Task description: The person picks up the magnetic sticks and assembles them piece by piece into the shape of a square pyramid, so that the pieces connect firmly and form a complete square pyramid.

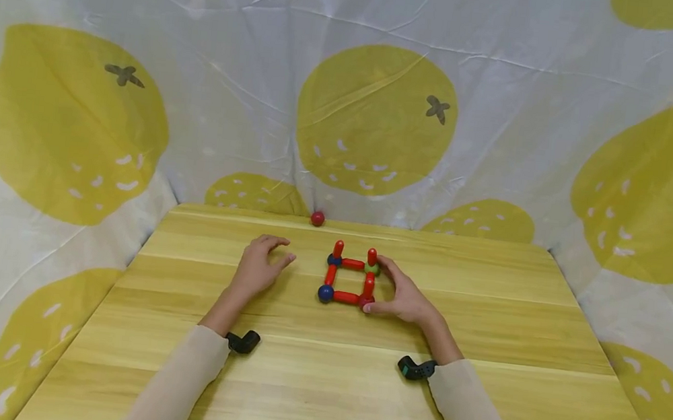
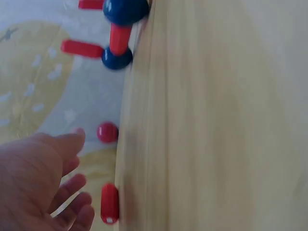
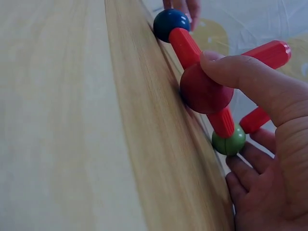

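Note:
A square frame of red rods and balls lies on the table, with a red rod (image 1: pixel 347 297) along its front side. Its corners are a front blue ball (image 1: pixel 325 293), a rear blue ball (image 1: pixel 334 260), a green ball (image 1: pixel 373 268) and a red ball (image 3: pixel 207 89). Upright rods stand on every corner but the front blue one. My right hand (image 1: pixel 409 299) holds the frame's right side, thumb on the red ball and fingers at the green one. Left of the frame, my left hand (image 1: pixel 256 266) hovers with loosely bent fingers, holding nothing. Beside it lies a loose red rod (image 2: pixel 109 204).
A loose red ball (image 1: pixel 317 218) sits at the back edge of the wooden table (image 1: pixel 320 384). Behind the table hangs a lemon-print cloth (image 1: pixel 231 105), which also runs along both sides. Each wrist wears a black camera (image 1: pixel 243 342).

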`<action>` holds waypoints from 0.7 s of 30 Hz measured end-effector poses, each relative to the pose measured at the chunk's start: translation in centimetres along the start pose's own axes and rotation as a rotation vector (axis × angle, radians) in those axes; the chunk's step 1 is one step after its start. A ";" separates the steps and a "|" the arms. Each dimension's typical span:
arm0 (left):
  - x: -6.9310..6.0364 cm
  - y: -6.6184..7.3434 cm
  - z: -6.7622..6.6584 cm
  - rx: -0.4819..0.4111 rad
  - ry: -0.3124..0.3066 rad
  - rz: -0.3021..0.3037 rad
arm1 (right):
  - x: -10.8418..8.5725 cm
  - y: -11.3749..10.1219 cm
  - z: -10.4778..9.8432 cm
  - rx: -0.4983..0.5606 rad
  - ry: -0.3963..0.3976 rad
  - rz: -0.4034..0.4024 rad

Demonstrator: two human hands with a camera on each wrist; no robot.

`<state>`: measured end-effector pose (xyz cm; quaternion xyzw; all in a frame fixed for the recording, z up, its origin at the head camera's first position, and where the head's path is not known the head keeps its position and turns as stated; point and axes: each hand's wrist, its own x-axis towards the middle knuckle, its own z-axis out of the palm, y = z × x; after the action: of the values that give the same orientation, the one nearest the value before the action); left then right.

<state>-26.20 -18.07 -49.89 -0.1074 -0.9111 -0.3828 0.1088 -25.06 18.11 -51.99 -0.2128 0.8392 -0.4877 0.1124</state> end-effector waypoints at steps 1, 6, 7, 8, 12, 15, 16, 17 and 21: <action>0.3 -0.4 -0.4 0.014 0.019 -0.009 | 0.0 0.0 0.0 0.003 -0.002 -0.001; 1.2 -2.0 -1.5 0.066 0.058 -0.054 | 0.0 -0.1 0.1 0.023 -0.010 -0.011; 1.4 -2.2 -1.6 0.072 0.053 -0.061 | 0.0 0.0 0.0 0.027 -0.010 -0.016; 1.5 -2.3 -1.6 0.071 0.046 -0.073 | 0.0 0.0 0.0 0.029 -0.010 -0.018; 1.6 -2.6 -1.6 0.063 0.013 -0.112 | -0.2 -0.5 -0.1 0.012 -0.014 -0.003; 1.7 -2.4 -1.6 0.026 -0.013 -0.120 | -0.2 -0.5 -0.2 -0.002 -0.019 0.009; 1.7 -2.3 -1.6 0.003 -0.027 -0.116 | -0.2 -0.5 -0.2 -0.005 -0.020 0.008; 1.6 -2.2 -1.5 -0.029 -0.040 -0.115 | 0.0 0.0 -0.2 -0.012 -0.020 0.003; 1.1 -1.0 -1.1 -0.171 -0.105 -0.089 | 0.1 -0.1 -0.5 0.000 -0.032 0.000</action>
<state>-27.39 -19.41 -49.56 -0.0957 -0.8835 -0.4572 0.0341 -25.31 18.41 -51.71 -0.2203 0.8373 -0.4844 0.1258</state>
